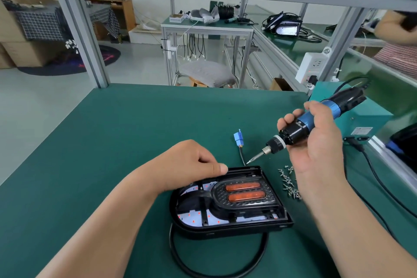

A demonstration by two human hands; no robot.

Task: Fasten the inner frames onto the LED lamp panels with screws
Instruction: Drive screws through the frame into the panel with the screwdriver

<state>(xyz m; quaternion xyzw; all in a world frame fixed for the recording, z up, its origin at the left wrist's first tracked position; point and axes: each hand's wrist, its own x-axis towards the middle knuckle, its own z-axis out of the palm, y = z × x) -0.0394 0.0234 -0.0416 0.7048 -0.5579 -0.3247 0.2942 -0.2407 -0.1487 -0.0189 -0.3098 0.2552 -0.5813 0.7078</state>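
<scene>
A black cable (216, 265) loops nearest the person, in front of the lamp panel (277, 221): a black D-shaped shell holding a white board dotted red and a black inner frame (220, 196) with two orange strips. It lies flat on the green tabletop (112, 142), with screws (290, 181) heaped just to its right. A cushioned stool (207, 73) stands beyond. The left hand (191, 162) has its fingers curled and its thumb at the panel's far rim; whether it pinches anything, I cannot tell. The right hand (320, 140) grips a blue screwdriver (316, 124), its tip just above the far edge.
</scene>
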